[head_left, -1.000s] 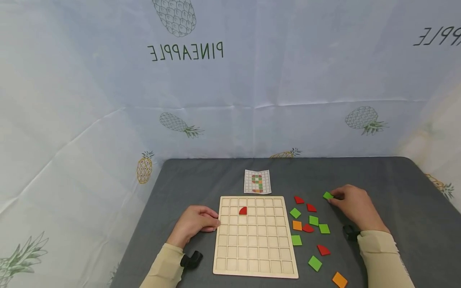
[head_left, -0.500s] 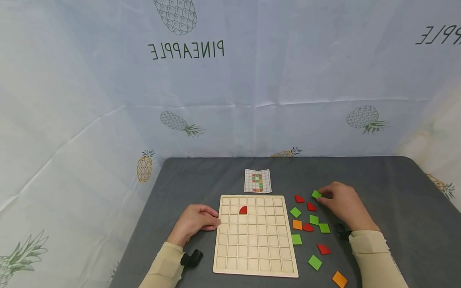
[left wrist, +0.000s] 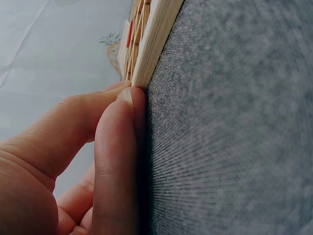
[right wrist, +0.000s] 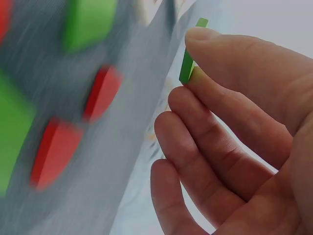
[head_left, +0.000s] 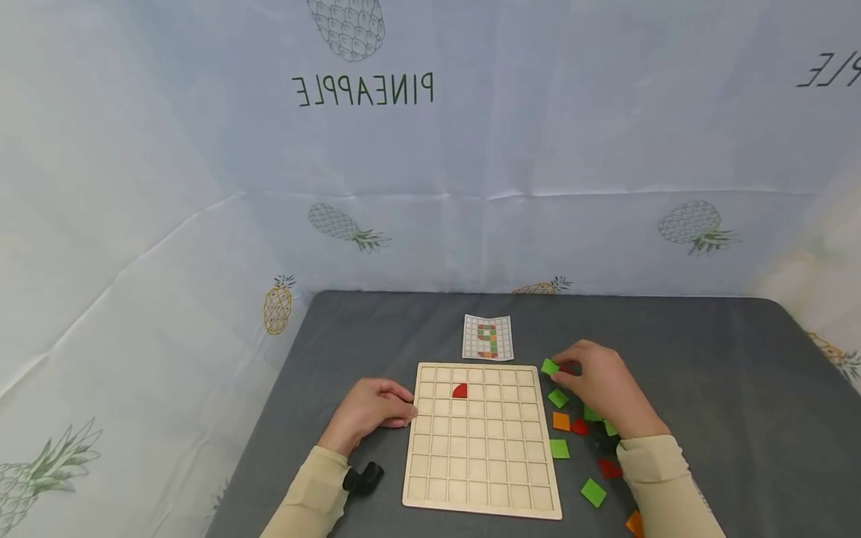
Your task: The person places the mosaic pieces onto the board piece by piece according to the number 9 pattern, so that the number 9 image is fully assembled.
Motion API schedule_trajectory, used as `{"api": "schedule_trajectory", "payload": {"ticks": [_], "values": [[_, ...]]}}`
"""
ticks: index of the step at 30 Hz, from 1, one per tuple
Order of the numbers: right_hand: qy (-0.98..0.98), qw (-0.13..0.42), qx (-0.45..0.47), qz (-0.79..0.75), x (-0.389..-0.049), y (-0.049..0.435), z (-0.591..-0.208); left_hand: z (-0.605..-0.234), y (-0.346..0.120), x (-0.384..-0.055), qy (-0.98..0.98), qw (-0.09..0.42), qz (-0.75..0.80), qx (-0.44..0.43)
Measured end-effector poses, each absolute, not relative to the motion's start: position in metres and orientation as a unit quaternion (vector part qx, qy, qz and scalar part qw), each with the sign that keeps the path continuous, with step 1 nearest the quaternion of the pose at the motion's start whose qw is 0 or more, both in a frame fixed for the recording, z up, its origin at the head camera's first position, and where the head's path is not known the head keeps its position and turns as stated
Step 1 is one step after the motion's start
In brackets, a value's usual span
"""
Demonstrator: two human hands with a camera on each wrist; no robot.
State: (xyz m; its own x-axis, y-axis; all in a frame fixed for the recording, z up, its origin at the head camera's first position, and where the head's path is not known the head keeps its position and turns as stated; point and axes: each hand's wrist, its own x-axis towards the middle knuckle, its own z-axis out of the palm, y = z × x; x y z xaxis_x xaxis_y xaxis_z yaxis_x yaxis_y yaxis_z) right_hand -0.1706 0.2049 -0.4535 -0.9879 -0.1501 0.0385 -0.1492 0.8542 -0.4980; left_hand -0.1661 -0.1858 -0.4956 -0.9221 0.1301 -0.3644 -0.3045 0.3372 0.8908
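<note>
My right hand (head_left: 605,385) pinches a green square tile (head_left: 549,367) between thumb and index finger, just off the board's upper right corner. In the right wrist view that tile (right wrist: 186,63) is seen edge-on above the table, the other fingers loosely bent. At the left edge of the wooden grid board (head_left: 476,448), my left hand (head_left: 370,409) grips the rim; the left wrist view has thumb and finger at the board's edge (left wrist: 154,46). One red quarter-circle tile (head_left: 460,391) sits in a cell near the board's top.
Behind the board lies a small pattern card (head_left: 487,350) with a coloured figure on a grid. Loose tiles lie right of the board, among them an orange square (head_left: 561,421), a green square (head_left: 593,492) and a red quarter-circle (head_left: 610,469). My right forearm covers some.
My right hand has carried the green tile leftward, from the table's right side to near the board's upper right corner. The left hand stays at the board's edge. The head view has shifted slightly.
</note>
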Motion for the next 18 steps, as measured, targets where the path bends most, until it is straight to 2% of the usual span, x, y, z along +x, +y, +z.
{"api": "schedule_trajectory", "payload": {"ticks": [11, 18], "values": [[0.951, 0.021, -0.11, -0.287, -0.175, 0.144, -0.453, -0.495, -0.187, -0.167, 0.797, 0.187, 0.572, -0.057], [0.951, 0.037, -0.124, -0.28, -0.177, 0.121, -0.462, -0.496, -0.188, -0.167, 0.797, 0.187, 0.572, -0.054]]}}
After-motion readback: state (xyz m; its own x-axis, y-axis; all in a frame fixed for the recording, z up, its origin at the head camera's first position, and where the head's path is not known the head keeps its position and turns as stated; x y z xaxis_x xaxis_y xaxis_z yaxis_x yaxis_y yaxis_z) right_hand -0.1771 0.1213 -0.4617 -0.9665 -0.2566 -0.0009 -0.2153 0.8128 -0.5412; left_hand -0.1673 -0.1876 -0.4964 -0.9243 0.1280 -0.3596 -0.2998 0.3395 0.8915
